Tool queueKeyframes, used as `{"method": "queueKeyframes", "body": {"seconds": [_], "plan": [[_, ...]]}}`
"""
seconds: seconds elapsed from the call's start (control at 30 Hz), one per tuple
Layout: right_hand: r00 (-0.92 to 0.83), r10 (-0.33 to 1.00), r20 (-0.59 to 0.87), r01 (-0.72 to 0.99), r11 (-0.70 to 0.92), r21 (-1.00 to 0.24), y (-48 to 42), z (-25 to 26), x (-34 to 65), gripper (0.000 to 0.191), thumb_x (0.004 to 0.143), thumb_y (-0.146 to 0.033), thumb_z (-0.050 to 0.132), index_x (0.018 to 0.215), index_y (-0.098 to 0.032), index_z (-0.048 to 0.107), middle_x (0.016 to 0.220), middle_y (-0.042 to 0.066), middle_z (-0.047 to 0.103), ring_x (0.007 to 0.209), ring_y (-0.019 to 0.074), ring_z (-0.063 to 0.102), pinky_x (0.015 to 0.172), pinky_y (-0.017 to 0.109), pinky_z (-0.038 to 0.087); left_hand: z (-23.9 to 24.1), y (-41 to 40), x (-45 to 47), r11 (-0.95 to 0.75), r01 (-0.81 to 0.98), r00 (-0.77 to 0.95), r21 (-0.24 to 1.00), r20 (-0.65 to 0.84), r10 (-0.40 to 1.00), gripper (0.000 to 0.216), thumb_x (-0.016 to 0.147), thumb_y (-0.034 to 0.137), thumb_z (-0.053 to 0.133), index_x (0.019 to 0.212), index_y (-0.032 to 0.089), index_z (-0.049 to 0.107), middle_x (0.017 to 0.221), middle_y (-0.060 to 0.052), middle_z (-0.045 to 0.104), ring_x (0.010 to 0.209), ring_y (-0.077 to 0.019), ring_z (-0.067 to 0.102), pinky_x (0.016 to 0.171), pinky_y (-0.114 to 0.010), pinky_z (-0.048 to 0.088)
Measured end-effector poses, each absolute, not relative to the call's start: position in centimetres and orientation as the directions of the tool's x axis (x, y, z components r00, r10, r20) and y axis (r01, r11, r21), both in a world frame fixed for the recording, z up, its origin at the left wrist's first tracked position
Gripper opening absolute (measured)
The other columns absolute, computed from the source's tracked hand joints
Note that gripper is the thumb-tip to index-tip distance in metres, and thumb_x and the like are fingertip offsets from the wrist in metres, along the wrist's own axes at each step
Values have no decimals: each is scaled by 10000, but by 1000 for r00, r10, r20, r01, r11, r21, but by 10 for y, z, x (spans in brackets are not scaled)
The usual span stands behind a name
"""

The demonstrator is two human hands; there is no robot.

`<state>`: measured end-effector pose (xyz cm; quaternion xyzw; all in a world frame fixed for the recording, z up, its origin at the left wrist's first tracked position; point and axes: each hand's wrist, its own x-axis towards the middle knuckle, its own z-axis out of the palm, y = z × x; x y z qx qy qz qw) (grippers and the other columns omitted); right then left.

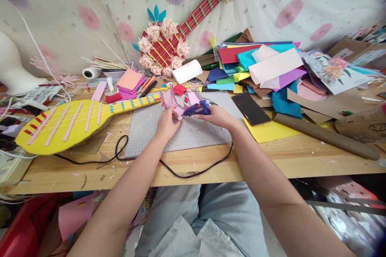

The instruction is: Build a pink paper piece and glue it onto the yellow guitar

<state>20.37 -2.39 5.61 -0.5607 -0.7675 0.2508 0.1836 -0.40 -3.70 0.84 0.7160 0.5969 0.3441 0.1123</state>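
My right hand (217,117) is closed around a blue glue gun (197,109), whose nozzle points left at a folded pink paper piece (171,100). My left hand (167,122) pinches that pink paper piece from below and holds it upright over the grey cutting mat (187,132). The gun's black cord (181,172) loops along the wooden table's front edge.
A yellow paper guitar (69,122) lies at the left. A red paper guitar (177,36) leans on the back cloth. A black phone (251,108) rests on yellow paper, right of the mat. Stacked coloured sheets (259,68) and a cardboard tube (324,135) fill the right side.
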Motion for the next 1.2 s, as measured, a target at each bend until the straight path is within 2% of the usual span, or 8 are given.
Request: {"method": "queueKeyframes", "body": {"seconds": [0.17, 0.4, 0.6, 0.83, 1.03, 1.2], "plan": [[-321, 946, -42, 794, 244, -556, -25, 57, 200, 444, 690, -599, 555, 809, -183, 657, 751, 55, 645, 701, 199, 582, 605, 272, 423, 9, -37, -4, -266, 779, 56, 568, 359, 932, 522, 652, 198, 646, 1143, 161, 476, 858, -53, 594, 856, -188, 530, 745, -309, 441], [-300, 953, 34, 754, 259, -604, -23, 56, 207, 429, 708, -566, 558, 894, -193, 659, 794, 34, 661, 735, 187, 592, 633, 260, 417, 8, -38, -3, -268, 771, 58, 578, 356, 933, 537, 640, 177, 650, 1145, 158, 470, 868, -55, 594, 860, -188, 521, 741, -308, 442], [-336, 942, -28, 785, 263, -561, -25, 57, 201, 428, 691, -592, 554, 764, -181, 648, 703, 43, 635, 668, 187, 569, 588, 267, 406, 10, -38, -3, -263, 773, 54, 577, 353, 934, 538, 651, 188, 642, 1158, 180, 462, 859, -47, 588, 841, -181, 527, 730, -307, 441], [-302, 953, 2, 766, 243, -595, -24, 58, 206, 427, 706, -579, 547, 851, -188, 640, 782, 29, 653, 731, 184, 586, 621, 255, 410, 10, -38, -3, -259, 772, 55, 581, 346, 937, 556, 645, 179, 644, 1166, 176, 452, 864, -45, 594, 856, -185, 523, 730, -305, 439], [-330, 943, -45, 789, 249, -562, -25, 58, 201, 431, 687, -591, 555, 736, -171, 638, 699, 46, 629, 659, 180, 561, 575, 260, 396, 11, -39, -3, -255, 778, 53, 575, 345, 937, 558, 651, 185, 640, 1174, 180, 445, 865, -41, 594, 855, -186, 526, 739, -311, 437], [-299, 954, -14, 748, 225, -624, -24, 59, 207, 445, 667, -597, 569, 763, -167, 633, 714, 30, 622, 665, 167, 553, 584, 258, 398, 9, -38, -4, -269, 768, 60, 581, 354, 933, 563, 646, 183, 639, 1174, 181, 443, 871, -44, 593, 867, -187, 524, 746, -307, 439]]}}
